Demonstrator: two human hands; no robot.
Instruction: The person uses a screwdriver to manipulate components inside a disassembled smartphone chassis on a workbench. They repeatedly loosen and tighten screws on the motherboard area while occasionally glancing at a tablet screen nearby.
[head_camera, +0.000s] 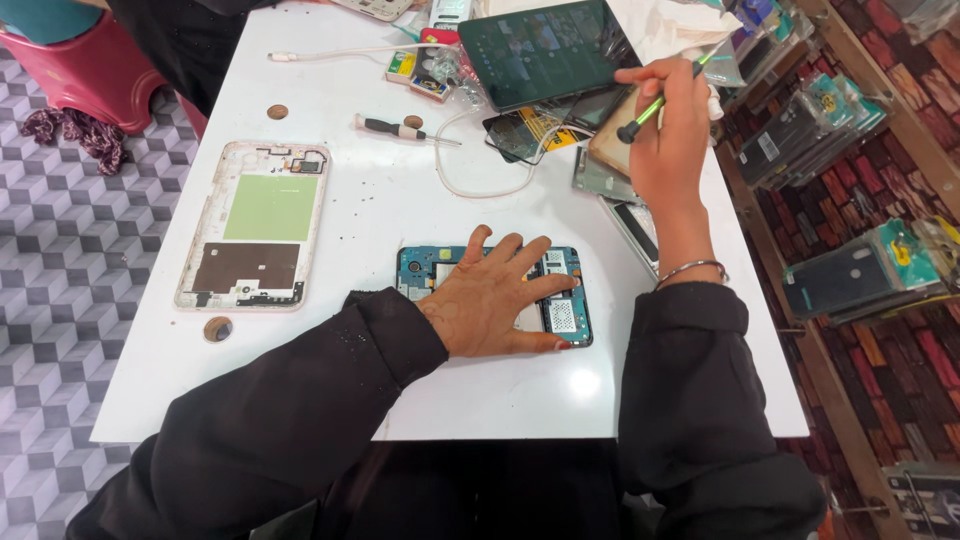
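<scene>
Nearest, left hand (497, 298) lies flat, fingers spread, pressing down on opened phone body (568, 310) with blue circuit board, low centre of white table (330, 390). Nothing gripped, palm just rests on it. Left of it, well apart, detached phone frame (253, 222), pale rim, green rectangle and brown patch inside. Further back, right hand (662, 135) is closed around green-handled screwdriver (655, 103), tip end pointing down-left, above loose phone panels at table's right edge. Black-handled screwdriver (392, 127) lies mid-table beside white cable (470, 185). Far back: dark tablet (540, 50), small yellow-blue package (418, 74) just left of it. Right wall: clear plastic sleeves with dark phone covers (815, 125), some green-edged.
</scene>
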